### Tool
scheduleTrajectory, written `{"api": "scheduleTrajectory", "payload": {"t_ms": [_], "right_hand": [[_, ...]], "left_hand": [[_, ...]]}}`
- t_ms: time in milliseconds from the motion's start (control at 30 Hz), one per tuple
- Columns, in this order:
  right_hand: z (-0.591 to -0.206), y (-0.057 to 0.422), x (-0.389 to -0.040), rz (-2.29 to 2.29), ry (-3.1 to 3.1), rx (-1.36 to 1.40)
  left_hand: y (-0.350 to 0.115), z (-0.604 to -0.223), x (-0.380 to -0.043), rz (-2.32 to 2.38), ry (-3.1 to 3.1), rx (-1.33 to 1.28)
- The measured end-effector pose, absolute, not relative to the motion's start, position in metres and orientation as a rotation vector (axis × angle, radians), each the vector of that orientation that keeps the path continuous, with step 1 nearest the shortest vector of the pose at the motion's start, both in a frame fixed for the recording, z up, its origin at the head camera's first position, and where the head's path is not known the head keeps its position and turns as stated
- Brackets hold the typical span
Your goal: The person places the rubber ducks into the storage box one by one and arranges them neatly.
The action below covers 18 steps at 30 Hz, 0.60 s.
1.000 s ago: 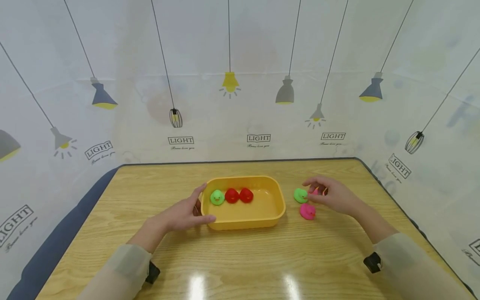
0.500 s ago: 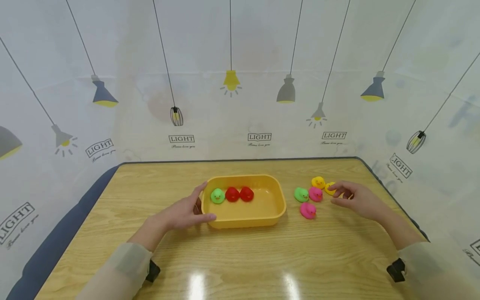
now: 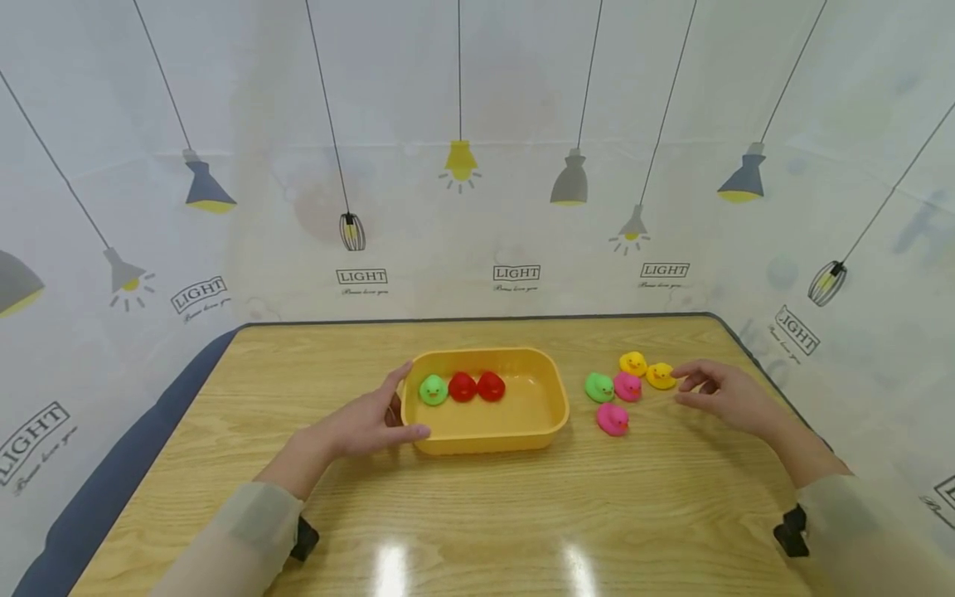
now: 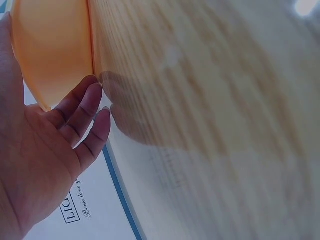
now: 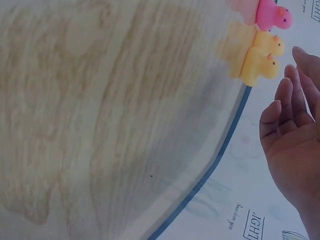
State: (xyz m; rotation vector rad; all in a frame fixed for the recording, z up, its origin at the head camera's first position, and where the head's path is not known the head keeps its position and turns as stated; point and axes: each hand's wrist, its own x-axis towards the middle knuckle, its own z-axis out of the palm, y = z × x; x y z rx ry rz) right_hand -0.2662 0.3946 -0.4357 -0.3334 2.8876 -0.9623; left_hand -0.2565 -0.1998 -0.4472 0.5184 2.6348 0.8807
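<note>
A yellow plastic basin [image 3: 485, 445] stands mid-table, with a green toy duck [image 3: 433, 390] and two red ones [image 3: 462, 387] inside it. My left hand [image 3: 366, 424] holds the basin's left end, thumb over the front rim and index finger near the back corner. To the right of the basin lie another green duck [image 3: 599, 387], two pink ducks [image 3: 613, 419] and two yellow ducks [image 3: 661, 376]. My right hand [image 3: 727, 396] hovers just right of the nearer yellow duck, fingers loosely bent and holding nothing; in the right wrist view a gap separates them from the ducks.
The wooden table [image 3: 477, 514] has a dark edging at the back, where a white cloth [image 3: 418, 182] printed with lamps rises. More cloth flanks both sides. Each wrist wears a small black device [image 3: 792, 531].
My right hand has moved right, away from the green and pink ducks, uncovering the yellow ones. My left hand and the basin stay where they were.
</note>
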Motion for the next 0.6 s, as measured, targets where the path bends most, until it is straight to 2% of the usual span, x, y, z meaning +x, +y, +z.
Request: {"api": "scheduleTrajectory", "payload": {"t_ms": [600], "right_hand": [[-0.455, 0.399, -0.304, -0.993, 2.815, -0.167]], "left_hand": [[-0.2, -0.45, -0.258, 0.887, 2.635, 0.503]]}}
